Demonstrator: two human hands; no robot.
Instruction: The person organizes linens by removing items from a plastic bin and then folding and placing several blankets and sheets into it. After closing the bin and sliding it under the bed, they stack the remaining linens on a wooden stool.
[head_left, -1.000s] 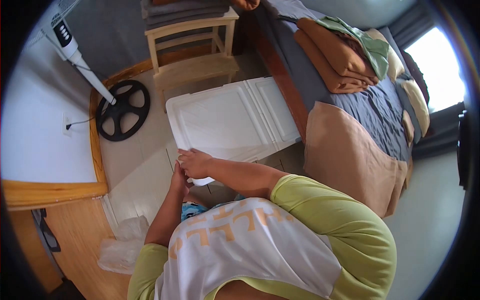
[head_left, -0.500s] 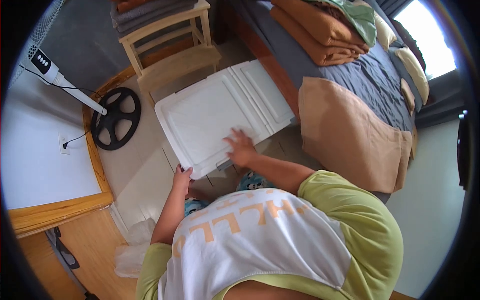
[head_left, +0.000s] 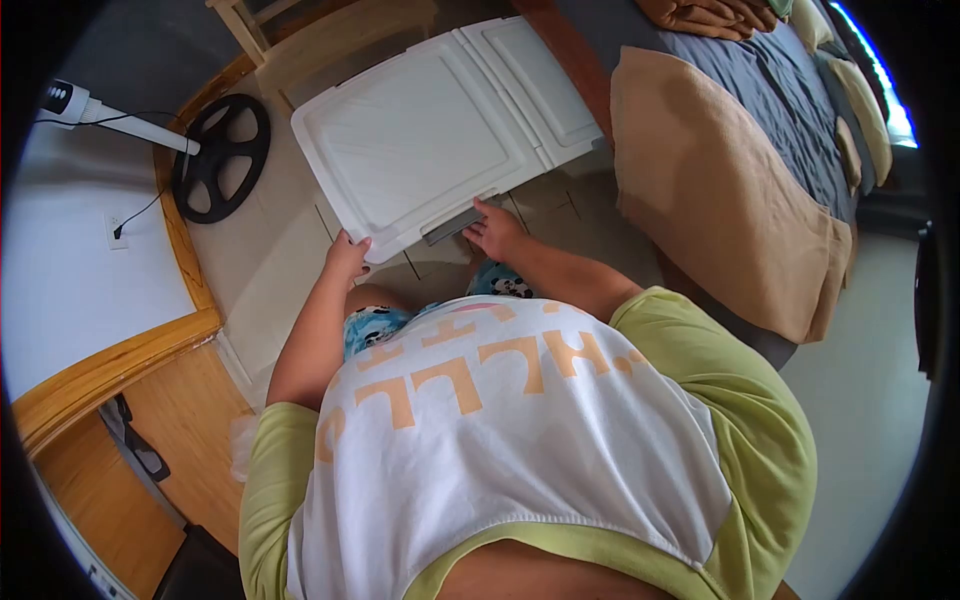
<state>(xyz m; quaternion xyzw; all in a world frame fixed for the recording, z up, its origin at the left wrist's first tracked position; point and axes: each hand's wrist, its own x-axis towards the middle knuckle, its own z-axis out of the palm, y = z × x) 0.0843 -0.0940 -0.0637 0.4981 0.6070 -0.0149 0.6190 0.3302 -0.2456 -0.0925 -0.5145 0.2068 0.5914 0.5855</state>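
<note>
A large white plastic storage box lid (head_left: 420, 130) with a raised rim and a hinge line across it lies in front of me, between the chair and the bed. My left hand (head_left: 347, 256) is closed around the lid's near left corner, thumb on top. At the near edge, a grey latch (head_left: 455, 222) sticks out. My right hand (head_left: 498, 232) grips that latch at its right end, thumb above and the other fingers partly hidden below. The box's side walls under the lid are mostly hidden.
A wooden step chair (head_left: 345, 40) stands beyond the lid. To the left is a fan's round black base (head_left: 222, 158) with a cord. The bed's wooden frame (head_left: 570, 55) borders the lid's far right, with a tan blanket (head_left: 725, 190) hanging over the bed's edge.
My right hand has left the lid's top and moved down to the latch at the near edge. My left hand stays at the corner. The view has tilted lower.
</note>
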